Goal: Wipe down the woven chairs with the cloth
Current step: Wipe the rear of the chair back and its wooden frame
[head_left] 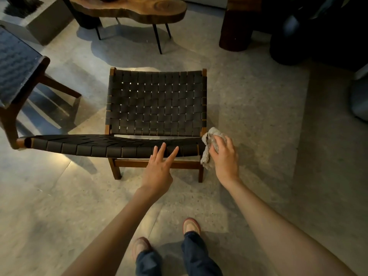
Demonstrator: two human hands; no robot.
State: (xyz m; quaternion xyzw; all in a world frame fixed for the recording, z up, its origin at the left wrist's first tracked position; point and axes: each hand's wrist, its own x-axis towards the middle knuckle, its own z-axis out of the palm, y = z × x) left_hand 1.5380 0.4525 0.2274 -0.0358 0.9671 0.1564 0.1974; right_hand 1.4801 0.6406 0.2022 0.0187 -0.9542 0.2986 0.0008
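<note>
Left hand [157, 170], right hand [225, 156] bare, forearms [258, 216] uncovered; dark blue jeans [194, 253]; tan shoes [191, 226], reddish-brown trim.

Looks to me like a lounge area, home or showroom, can't tell which. Evidence: low woven chair [157, 102] with wood frame, second woven chair [18, 76] at left, live-edge slab table [129, 10] on thin black legs, speckled stone-look floor [258, 116], chunky dark wood block [236, 26] far right.

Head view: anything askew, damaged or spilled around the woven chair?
Nothing stands out. The woven chair stands upright with its straps intact; the right hand holds the cloth at its corner, and the left hand touches its top edge with straight fingers.
</note>
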